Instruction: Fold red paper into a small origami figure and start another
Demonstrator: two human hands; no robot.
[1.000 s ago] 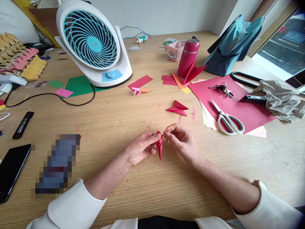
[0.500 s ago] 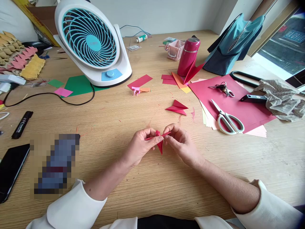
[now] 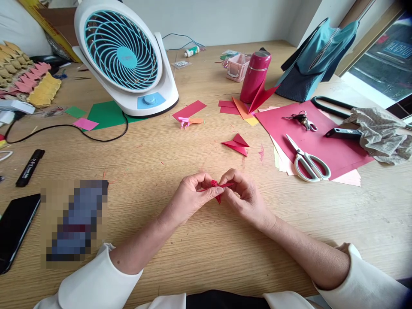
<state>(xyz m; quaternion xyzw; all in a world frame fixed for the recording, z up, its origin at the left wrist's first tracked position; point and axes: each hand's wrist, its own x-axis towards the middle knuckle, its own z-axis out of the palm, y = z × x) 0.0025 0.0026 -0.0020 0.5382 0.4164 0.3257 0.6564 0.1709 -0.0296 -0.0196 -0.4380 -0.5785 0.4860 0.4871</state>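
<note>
Both my hands are pinching one small folded red paper piece (image 3: pixel 214 183), held just above the tabletop (image 3: pixel 199 262) in front of me. Left hand (image 3: pixel 191 193): thumb laid across the paper, fingers curled behind. Right hand (image 3: pixel 246 199): thumb and bent forefinger on the point sticking out to the right. Thumb tips near each other; one narrow point hangs down between the hands, rest mostly covered by my fingers.

Just beyond, a second folded red paper (image 3: pixel 238 144) lies on the tabletop, apart from my hands. To the right, white-handled scissors (image 3: pixel 311 167) and keys (image 3: pixel 302 120) sit on a large red sheet (image 3: pixel 341 150). Farther back, a pink flask (image 3: pixel 255 77) stands upright, open red fold (image 3: pixel 262 98) in front of it. Fan (image 3: pixel 127 58) back left; black marker (image 3: pixel 30 168) and phone (image 3: pixel 19 231) at far left.
</note>
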